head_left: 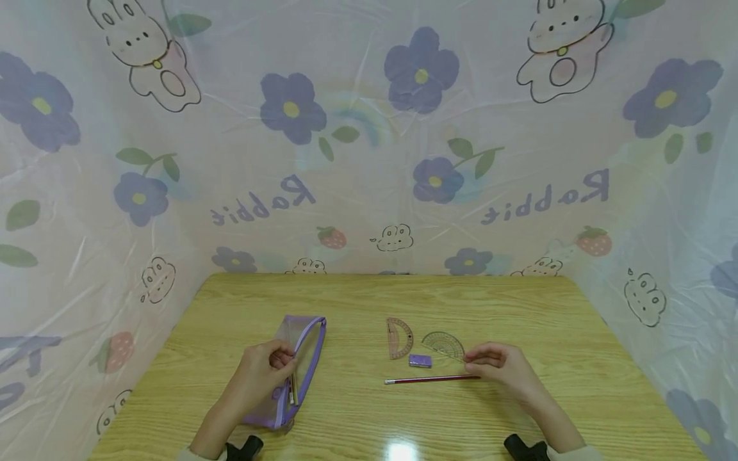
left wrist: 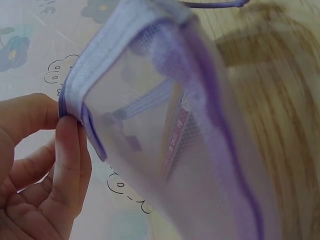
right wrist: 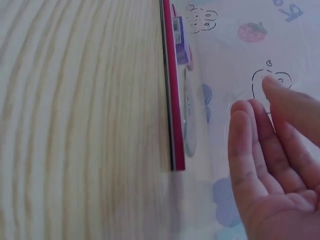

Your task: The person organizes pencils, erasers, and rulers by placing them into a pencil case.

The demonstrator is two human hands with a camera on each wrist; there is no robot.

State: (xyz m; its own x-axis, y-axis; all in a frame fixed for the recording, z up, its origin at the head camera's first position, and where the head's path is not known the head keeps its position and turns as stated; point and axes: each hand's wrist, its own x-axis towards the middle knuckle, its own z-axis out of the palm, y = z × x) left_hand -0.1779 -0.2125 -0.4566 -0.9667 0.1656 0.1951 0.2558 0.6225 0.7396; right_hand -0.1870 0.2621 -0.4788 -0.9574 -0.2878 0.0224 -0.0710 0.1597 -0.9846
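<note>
My left hand (head_left: 266, 371) pinches the zipped rim of a translucent purple pencil case (head_left: 311, 371), which stands with its mouth open. Through its clear side a tan stick and a pink printed one (left wrist: 176, 135) show inside. My right hand (head_left: 507, 370) is beside a clear semicircular protractor (head_left: 442, 344), fingers fairly straight; the right wrist view shows nothing held in it. Just left of that hand lies a dark red pencil (head_left: 432, 380) with a white end. A purple-sleeved eraser (head_left: 420, 361) and a pinkish protractor (head_left: 400, 338) rest farther left.
The wood-grain table (head_left: 357, 416) holds all of these. A printed curtain (head_left: 369, 141) with rabbits and flowers rises behind the table and along both sides. Light glares off the table's near middle.
</note>
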